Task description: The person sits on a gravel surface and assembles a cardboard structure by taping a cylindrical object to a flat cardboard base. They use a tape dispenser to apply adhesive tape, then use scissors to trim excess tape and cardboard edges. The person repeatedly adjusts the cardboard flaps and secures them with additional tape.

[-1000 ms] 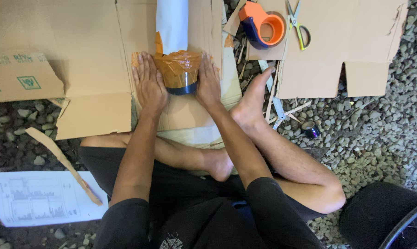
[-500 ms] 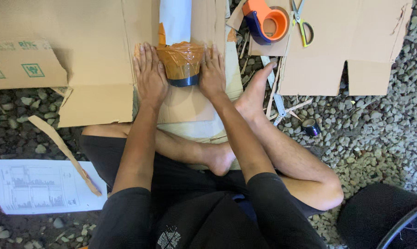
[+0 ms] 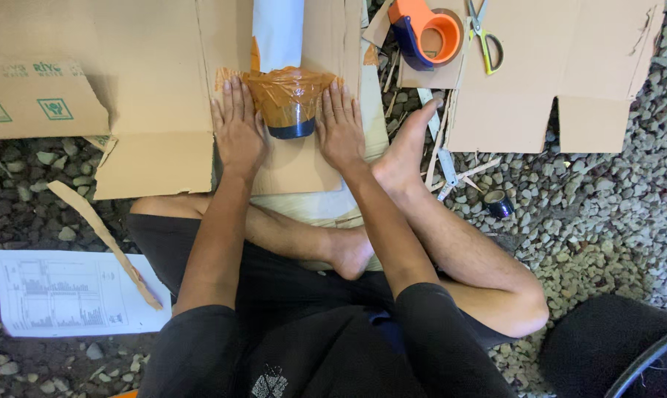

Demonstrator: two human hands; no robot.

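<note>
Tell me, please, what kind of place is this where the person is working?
Probably an outdoor yard used as a makeshift craft spot: the ground is loose gravel, flattened cardboard serves as a work mat, and a tape dispenser and scissors lie nearby.

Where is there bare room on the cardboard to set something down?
Free: the wide cardboard sheet left of the left hand, and the flap right of the scissors. Crowded: around the taped tube between both hands, right hand, and near the tape dispenser.
</note>
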